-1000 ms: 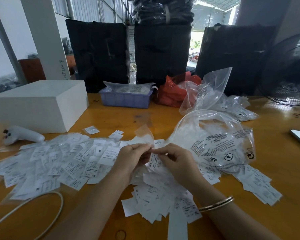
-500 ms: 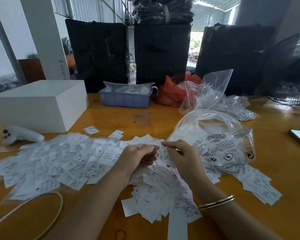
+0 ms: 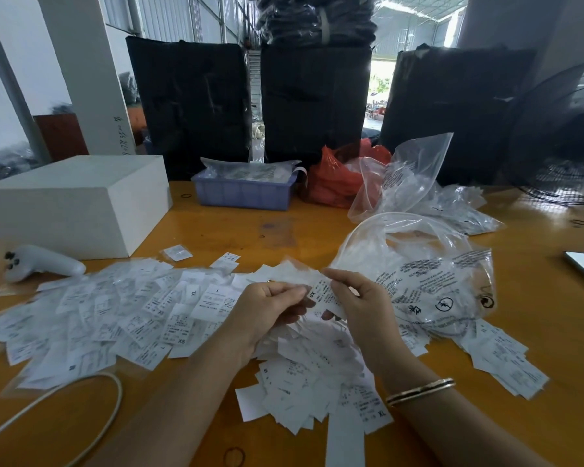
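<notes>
A second ago the two hands were pressed close together, with a small clear flap standing up above them; now they have drawn a little apart and that flap is out of sight. A single white label [image 3: 321, 294] is stretched between them, its size mark facing up. The left hand [image 3: 270, 308] pinches the label's near-left edge with curled fingers, and the right hand [image 3: 363, 310] nips its far corner between thumb and forefinger. The label hangs just above the loose heap [image 3: 304, 369] on the table [image 3: 236, 230], beside the clear bag [image 3: 418, 281]. By my reading one piece is now singled out and legible, ready to be laid among the spread of labels [image 3: 115, 308] on the left
</notes>
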`<action>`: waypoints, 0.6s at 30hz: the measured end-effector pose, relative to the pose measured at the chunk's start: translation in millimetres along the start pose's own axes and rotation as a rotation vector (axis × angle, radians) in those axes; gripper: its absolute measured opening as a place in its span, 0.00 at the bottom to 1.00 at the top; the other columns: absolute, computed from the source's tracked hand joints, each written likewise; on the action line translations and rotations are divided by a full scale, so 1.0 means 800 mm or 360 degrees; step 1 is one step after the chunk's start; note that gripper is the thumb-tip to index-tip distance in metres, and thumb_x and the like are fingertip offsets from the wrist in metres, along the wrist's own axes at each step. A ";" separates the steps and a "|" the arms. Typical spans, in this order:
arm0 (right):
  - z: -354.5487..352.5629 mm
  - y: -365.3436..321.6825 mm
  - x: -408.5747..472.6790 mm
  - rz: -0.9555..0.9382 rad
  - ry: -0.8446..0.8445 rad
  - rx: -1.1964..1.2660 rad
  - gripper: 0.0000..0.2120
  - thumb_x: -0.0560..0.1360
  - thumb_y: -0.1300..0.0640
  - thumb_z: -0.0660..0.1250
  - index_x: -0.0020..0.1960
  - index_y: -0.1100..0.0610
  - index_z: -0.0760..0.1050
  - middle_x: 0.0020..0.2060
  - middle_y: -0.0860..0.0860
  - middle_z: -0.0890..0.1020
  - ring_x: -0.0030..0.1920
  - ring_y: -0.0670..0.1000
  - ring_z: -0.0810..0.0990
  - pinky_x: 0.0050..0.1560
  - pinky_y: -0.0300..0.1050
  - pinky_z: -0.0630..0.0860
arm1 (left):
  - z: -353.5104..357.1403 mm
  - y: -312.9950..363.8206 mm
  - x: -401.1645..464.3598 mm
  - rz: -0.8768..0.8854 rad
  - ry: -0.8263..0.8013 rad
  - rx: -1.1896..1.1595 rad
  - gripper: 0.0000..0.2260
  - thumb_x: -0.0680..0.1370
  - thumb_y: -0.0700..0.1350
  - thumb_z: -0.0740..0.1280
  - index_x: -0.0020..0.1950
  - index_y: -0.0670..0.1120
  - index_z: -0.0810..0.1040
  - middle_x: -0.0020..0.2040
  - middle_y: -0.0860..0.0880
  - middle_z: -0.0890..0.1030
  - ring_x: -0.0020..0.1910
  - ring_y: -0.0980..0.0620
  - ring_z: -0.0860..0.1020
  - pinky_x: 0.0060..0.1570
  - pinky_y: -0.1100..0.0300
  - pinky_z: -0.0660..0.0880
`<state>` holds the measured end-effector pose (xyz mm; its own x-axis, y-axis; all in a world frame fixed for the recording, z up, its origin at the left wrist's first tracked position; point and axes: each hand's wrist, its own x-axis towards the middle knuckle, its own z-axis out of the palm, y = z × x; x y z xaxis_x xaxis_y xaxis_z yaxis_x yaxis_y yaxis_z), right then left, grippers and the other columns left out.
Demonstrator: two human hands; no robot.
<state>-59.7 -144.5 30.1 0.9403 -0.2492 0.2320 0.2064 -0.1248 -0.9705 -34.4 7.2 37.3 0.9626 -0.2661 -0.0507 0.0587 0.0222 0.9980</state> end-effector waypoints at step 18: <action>0.001 0.010 0.002 -0.0206 -0.0128 0.0062 0.16 0.76 0.65 0.65 0.58 0.48 0.72 0.33 0.48 0.76 0.32 0.46 0.79 0.37 0.37 0.76 | -0.004 -0.001 0.004 -0.0050 0.0130 -0.0138 0.03 0.73 0.44 0.72 0.43 0.45 0.84 0.39 0.49 0.85 0.37 0.58 0.82 0.35 0.67 0.76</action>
<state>-56.1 -145.1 23.0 0.9234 -0.1555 0.3510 0.3363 -0.1133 -0.9349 -30.7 9.2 36.3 0.9780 -0.1887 -0.0885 0.1087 0.0991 0.9891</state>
